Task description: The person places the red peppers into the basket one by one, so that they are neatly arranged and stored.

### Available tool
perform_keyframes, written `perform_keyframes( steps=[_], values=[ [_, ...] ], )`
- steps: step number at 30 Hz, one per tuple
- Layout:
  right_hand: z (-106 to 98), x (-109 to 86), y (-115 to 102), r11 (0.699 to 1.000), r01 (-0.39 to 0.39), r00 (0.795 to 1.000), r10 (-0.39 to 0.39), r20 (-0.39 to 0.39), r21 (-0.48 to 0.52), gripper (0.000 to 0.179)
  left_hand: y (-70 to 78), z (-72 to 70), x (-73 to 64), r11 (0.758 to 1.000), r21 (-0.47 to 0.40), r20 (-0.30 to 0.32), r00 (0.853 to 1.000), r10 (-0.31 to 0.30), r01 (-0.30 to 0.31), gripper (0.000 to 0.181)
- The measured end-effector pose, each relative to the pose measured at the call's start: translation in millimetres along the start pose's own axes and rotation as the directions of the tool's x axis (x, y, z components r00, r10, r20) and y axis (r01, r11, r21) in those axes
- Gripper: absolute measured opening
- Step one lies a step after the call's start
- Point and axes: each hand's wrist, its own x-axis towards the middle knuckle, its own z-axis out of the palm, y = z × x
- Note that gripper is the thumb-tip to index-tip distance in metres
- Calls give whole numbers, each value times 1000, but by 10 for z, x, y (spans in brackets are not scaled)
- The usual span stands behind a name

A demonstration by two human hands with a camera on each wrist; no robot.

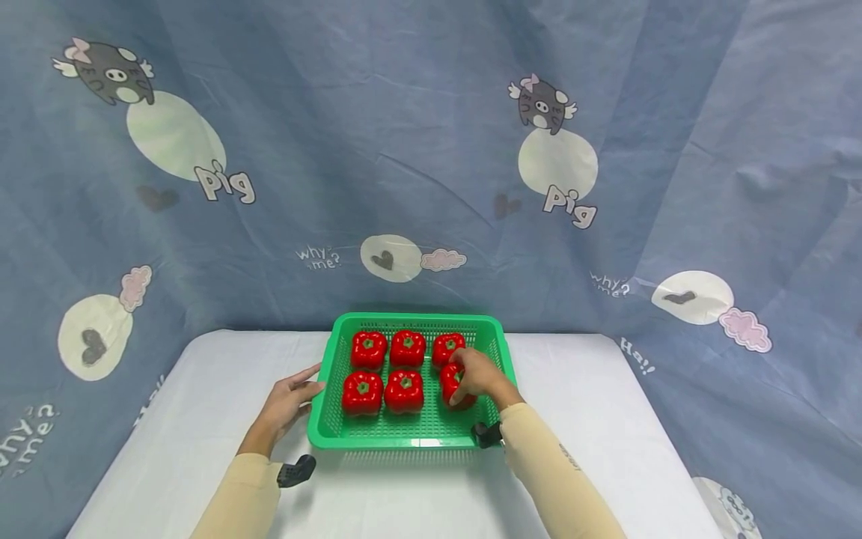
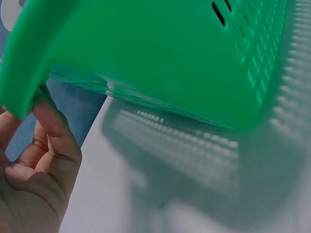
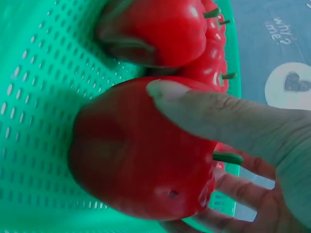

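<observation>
A green plastic basket point(image 1: 411, 443) with perforated walls stands on the white table and holds several glossy red bell peppers with green stems. My right hand point(image 1: 480, 374) reaches into its right side and grips the front-right bell pepper point(image 3: 141, 150). The thumb lies across that pepper's side, and the other fingers are partly hidden behind it. At the basket's left rim point(image 2: 22, 87), my left hand point(image 1: 286, 404) touches the edge from outside with relaxed fingers. Some of its fingertips are hidden by the rim in the left wrist view.
Another bell pepper point(image 1: 447, 346) sits just behind the gripped one. To the left are a front bell pepper point(image 1: 404, 391) and others in two rows. The white tablecloth point(image 1: 377, 501) surrounds the basket, and a blue patterned curtain point(image 1: 431, 150) hangs close behind.
</observation>
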Motion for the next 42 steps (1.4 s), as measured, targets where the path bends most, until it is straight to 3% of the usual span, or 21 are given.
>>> perform_keyframes(
  steps=[10, 27, 37, 42],
  values=[
    [10, 41, 5, 997, -78, 997, 78, 4, -27, 68, 2, 40, 7, 1000, 10, -6, 1000, -2, 2, 60],
    [16, 39, 80, 997, -66, 997, 67, 25, -39, 73, -7, 89, 33, 1000, 7, -8, 1000, 3, -3, 60],
    [-14, 4, 99, 997, -40, 999, 38, 34, 68, 71, 24, 74, 20, 992, 130, -26, 1000, 0, 3, 60],
    [-55, -64, 139, 984, -27, 1000, 23, 20, 176, 66, 69, 55, 14, 963, 267, -35, 998, 43, -32, 57]
  ],
)
